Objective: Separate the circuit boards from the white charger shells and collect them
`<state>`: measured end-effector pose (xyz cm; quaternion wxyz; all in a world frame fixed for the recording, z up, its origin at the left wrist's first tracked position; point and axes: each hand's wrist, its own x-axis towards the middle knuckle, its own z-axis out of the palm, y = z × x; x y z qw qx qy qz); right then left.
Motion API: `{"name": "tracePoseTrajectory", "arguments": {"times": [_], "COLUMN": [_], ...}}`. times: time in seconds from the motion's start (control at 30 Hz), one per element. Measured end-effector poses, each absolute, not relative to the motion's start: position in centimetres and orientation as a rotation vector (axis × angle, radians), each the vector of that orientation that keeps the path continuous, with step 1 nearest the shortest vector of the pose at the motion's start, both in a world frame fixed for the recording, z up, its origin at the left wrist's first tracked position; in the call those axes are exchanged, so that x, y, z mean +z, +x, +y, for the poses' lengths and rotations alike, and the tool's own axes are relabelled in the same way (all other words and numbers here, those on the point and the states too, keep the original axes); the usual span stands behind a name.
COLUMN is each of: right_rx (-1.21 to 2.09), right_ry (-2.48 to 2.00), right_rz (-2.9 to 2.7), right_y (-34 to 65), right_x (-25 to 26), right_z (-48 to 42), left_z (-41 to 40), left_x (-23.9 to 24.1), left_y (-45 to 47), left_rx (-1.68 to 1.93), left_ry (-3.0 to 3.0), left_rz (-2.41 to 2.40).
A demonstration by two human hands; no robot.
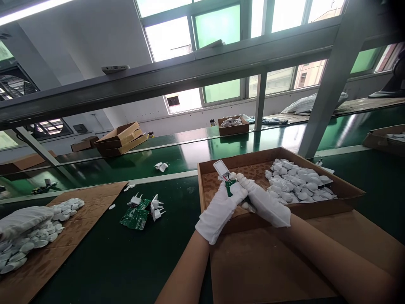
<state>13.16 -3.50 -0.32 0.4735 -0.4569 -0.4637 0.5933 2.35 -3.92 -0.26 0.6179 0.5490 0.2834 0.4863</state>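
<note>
My left hand (pixel 221 207), in a white glove, is closed around a small green circuit board (pixel 230 187). Thin wires run from the board to a white plastic casing (pixel 221 168), which is tilted up above it. My right hand (pixel 264 202), gloved too, meets the left at the board, its fingers pinched against the board's wired end; its exact grip is partly hidden. Both hands are over the near left part of a shallow cardboard box (pixel 335 207). White rounded pieces (pixel 294 181) are heaped in the box's right side.
Left of the box lie green circuit boards (pixel 136 217) with white plug pieces (pixel 156 207). Further left, white parts (pixel 38 238) and a cloth-like bundle (pixel 25 219) rest on cardboard (pixel 76 236). Another plug piece (pixel 162 166) sits further back. A metal post (pixel 325 93) rises behind the box.
</note>
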Motion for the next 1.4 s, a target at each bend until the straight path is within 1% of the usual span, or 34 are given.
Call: {"name": "tracePoseTrajectory", "arguments": {"times": [0.13, 0.3, 0.43, 0.57, 0.7, 0.87, 0.97, 1.23, 1.4], "right_rx": [1.461, 1.478, 1.455, 1.519, 1.505, 1.544, 1.577, 1.475, 1.33], "right_ry": [-1.177, -1.157, -1.091, -1.114, -1.129, -0.829, -0.725, -0.755, -0.778], "right_rz": [-1.062, -1.109, -1.172, -1.172, -1.209, -1.487, -1.624, -1.683, -1.76], "right_y": [13.1, 13.3, 13.2, 13.2, 13.5, 14.0, 14.2, 14.0, 14.1], "right_x": [0.5, 0.2, 0.2, 0.8, 0.8, -0.1, -0.3, -0.6, -1.3], "right_z": [-3.8, -3.6, -3.7, -4.0, -4.0, -3.4, -3.2, -3.2, -3.3], "left_z": [-4.1, -4.2, -4.1, -4.3, -4.0, -3.2, -2.7, -3.2, -3.8], "left_x": [-0.5, -0.5, -0.3, 0.1, -0.2, -1.2, -1.6, -0.7, 0.1], "left_y": [1.9, 1.8, 2.2, 2.4, 2.1, 1.8, 1.8, 2.1, 2.4], "left_rx": [1.144, 1.104, 1.14, 1.157, 1.154, 1.227, 1.263, 1.219, 1.269], "left_ry": [1.347, 1.333, 1.261, 1.259, 1.231, 1.099, 1.035, 1.046, 0.985], "left_rz": [0.623, 0.617, 0.698, 0.811, 0.822, 0.661, 0.655, 0.621, 0.742]}}
